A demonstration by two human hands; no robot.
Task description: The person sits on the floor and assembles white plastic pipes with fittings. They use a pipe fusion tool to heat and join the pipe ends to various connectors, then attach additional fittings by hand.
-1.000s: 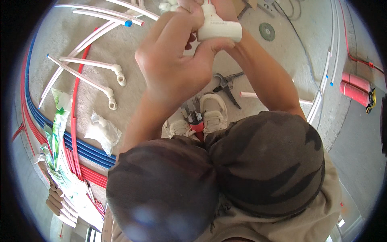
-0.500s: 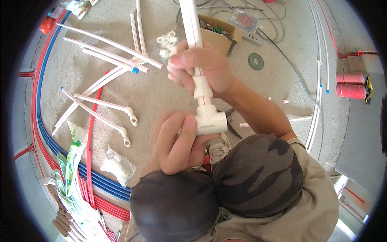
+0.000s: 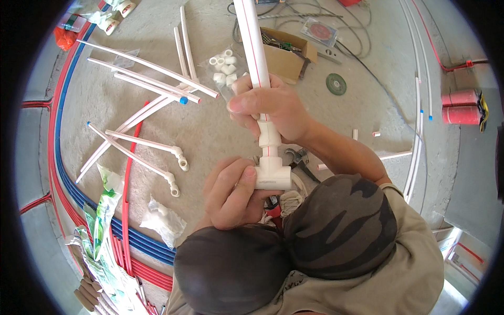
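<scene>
Before my knees I hold a white plastic pipe [image 3: 251, 39] with a thin red stripe, its far end running out of the top of the view. At its near end a white coupling [image 3: 270, 135] leads through a short pipe piece into a white tee fitting [image 3: 273, 177]. My right hand [image 3: 273, 107] is closed round the pipe just above the coupling. My left hand [image 3: 231, 191] grips the tee fitting's left end between thumb and fingers. Part of that end is hidden by the fingers.
Striped white pipes [image 3: 152, 68] lie at the left, near a bag of white fittings [image 3: 224, 68]. An open cardboard box [image 3: 283, 62] and a green disc [image 3: 336, 84] are beyond my right hand. Red and blue pipes [image 3: 142, 239] run along the left wall. Two red cylinders [image 3: 461, 106] stand right.
The pipe assembly and both hands sit slightly lower in the view. The whole scene has shifted a little too. Both hands keep their hold.
</scene>
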